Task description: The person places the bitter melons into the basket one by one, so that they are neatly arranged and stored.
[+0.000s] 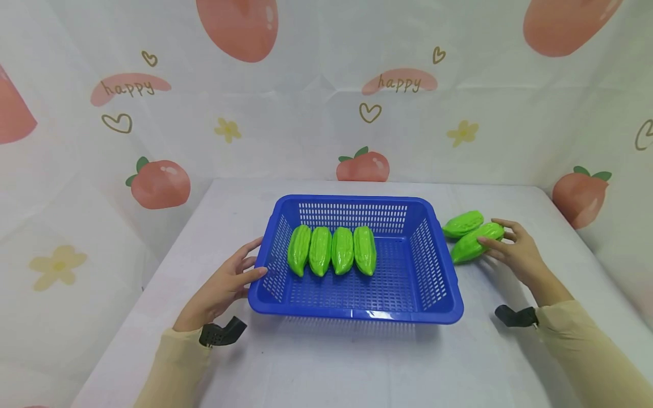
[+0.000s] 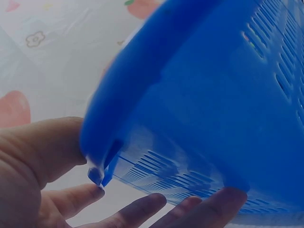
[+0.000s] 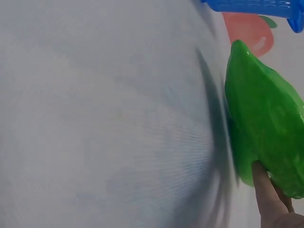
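A blue plastic basket [image 1: 352, 315] stands on the white table, with several bright green bitter melons [image 1: 320, 251] side by side in its left half. At the basket's left end my left hand [image 1: 229, 283] grips the rim, thumb on top and fingers against the outer wall; the left wrist view shows this rim [image 2: 118, 90] close up. Right of the basket, my right hand [image 1: 512, 252] holds a bitter melon [image 1: 471, 245] between thumb and fingers. Just behind it lies another bitter melon [image 1: 463, 223], mostly hidden behind the held melon [image 3: 266, 114] in the right wrist view.
Behind the table [image 1: 326, 368] hangs a white cloth backdrop [image 1: 296, 113] printed with peaches, hearts and flowers. Black wrist cameras [image 1: 223, 331] sit on both beige sleeves [image 1: 586, 345]. The basket's right wall [image 1: 433, 266] is beside the loose melons.
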`<state>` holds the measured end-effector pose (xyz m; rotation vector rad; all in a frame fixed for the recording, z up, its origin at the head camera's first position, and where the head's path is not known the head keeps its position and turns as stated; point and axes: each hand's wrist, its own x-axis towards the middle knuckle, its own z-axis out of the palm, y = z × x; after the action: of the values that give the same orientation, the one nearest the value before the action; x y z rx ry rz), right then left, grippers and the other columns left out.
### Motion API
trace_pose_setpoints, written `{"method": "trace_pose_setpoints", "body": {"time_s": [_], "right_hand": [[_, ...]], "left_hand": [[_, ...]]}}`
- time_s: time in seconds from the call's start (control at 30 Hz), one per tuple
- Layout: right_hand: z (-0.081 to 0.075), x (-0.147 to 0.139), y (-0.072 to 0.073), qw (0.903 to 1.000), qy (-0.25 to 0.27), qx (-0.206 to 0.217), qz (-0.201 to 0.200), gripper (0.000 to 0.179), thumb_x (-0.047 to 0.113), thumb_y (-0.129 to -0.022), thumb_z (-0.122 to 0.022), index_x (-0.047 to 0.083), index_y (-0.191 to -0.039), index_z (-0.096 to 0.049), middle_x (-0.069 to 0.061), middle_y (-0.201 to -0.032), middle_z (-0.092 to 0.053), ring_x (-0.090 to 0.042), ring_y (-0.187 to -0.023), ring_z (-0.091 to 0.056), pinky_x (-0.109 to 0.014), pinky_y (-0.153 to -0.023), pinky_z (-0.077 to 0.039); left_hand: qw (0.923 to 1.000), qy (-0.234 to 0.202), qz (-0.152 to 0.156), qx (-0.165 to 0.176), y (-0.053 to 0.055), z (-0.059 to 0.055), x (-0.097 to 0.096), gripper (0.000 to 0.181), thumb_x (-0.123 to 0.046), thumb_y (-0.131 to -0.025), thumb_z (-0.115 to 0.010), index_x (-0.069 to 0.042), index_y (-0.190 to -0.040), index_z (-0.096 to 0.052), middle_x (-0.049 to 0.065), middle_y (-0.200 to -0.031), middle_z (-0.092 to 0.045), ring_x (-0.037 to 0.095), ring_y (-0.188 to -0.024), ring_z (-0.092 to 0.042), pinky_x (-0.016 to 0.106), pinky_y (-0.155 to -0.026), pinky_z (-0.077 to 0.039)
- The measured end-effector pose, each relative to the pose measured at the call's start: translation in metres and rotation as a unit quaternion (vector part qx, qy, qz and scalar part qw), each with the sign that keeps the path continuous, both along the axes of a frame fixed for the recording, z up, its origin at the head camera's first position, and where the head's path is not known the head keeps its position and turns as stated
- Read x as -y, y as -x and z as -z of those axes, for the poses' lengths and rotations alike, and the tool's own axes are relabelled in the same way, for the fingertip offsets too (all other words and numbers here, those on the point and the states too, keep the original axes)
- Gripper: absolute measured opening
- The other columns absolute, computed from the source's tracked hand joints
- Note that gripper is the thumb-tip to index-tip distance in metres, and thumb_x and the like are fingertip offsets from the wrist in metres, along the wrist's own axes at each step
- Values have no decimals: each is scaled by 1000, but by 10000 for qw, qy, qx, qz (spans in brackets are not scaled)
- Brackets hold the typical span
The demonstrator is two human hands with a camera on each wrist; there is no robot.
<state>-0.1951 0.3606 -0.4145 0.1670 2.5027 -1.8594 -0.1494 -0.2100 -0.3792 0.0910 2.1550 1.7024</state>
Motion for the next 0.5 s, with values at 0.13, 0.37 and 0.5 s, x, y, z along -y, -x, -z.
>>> {"method": "trace_pose_setpoints", "body": {"time_s": [0.13, 0.37, 0.5], "right_hand": [[-9, -1, -3, 9979, 520, -340, 161, 51, 14, -90, -69, 31, -131, -44, -24, -129, -35, 9, -81, -56, -9, -72, -52], [-31, 2, -5, 9758, 2037, -791, 95, 54, -2, -89, -64, 29, -129, -45, -2, -113, -36, 0, -87, -61, -18, -71, -57], [-47, 7, -6, 9572, 2703, -1030, 112, 55, -8, -89, -61, 25, -130, -44, -2, -116, -32, -5, -93, -60, -26, -68, -59]], "left_hand": [[10000, 13, 1, -2, 0, 0, 0, 79, -29, -95, -62, -27, -155, -12, 22, -153, -32, 41, -121, -55, 53, -90, -53], [10000, 49, -5, -18, 0, 0, 0, 78, -29, -95, -62, -29, -155, -13, 22, -154, -30, 42, -122, -54, 53, -91, -53], [10000, 26, 6, -20, 0, 0, 0, 78, -28, -95, -62, -28, -156, -13, 22, -154, -30, 43, -123, -54, 53, -91, -53]]}}
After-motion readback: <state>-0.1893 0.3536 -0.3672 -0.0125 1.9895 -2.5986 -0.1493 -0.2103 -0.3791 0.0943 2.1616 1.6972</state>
